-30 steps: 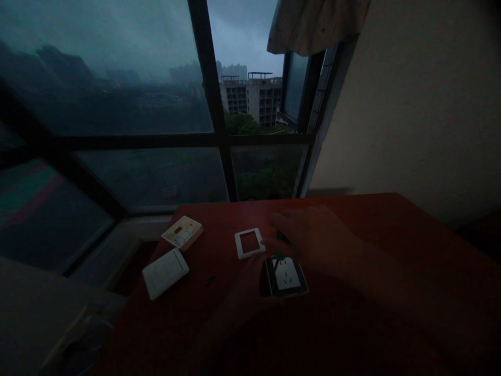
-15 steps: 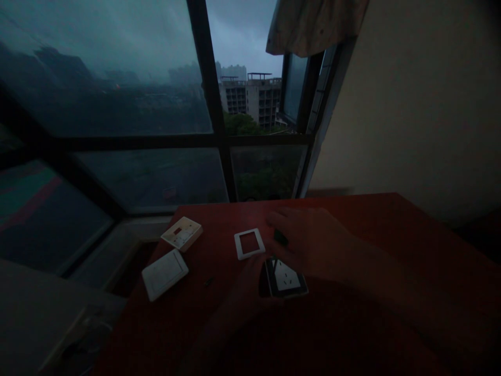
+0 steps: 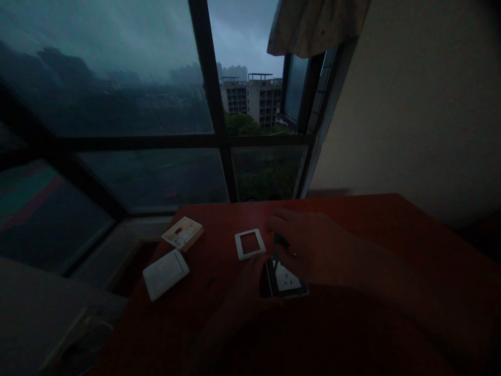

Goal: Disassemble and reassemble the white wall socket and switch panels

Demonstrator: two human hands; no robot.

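A wall socket (image 3: 287,282) with a white face and dark surround lies on the red table. My left hand (image 3: 245,287) is closed around its left side, thumb at the near edge and fingers at the far one. Above the socket's far left corner, my right hand (image 3: 313,240) is curled round a green screwdriver (image 3: 276,245), whose shaft points down at that corner. The tip's exact contact is too dark to make out. Just beyond my left fingertips rests a white square cover frame (image 3: 239,248). My right hand hides part of the socket.
To the left lie an open cream mounting box (image 3: 191,235) and a white switch plate (image 3: 166,274), close together. Small dark pieces, perhaps screws (image 3: 209,282), sit between them and my left hand. Behind the table (image 3: 352,209) is a window; a wall (image 3: 410,115) stands at right.
My right hand has shifted and turned slightly around the screwdriver, its fingers now covering more of the socket's right upper part. My left hand and the socket have stayed in place.
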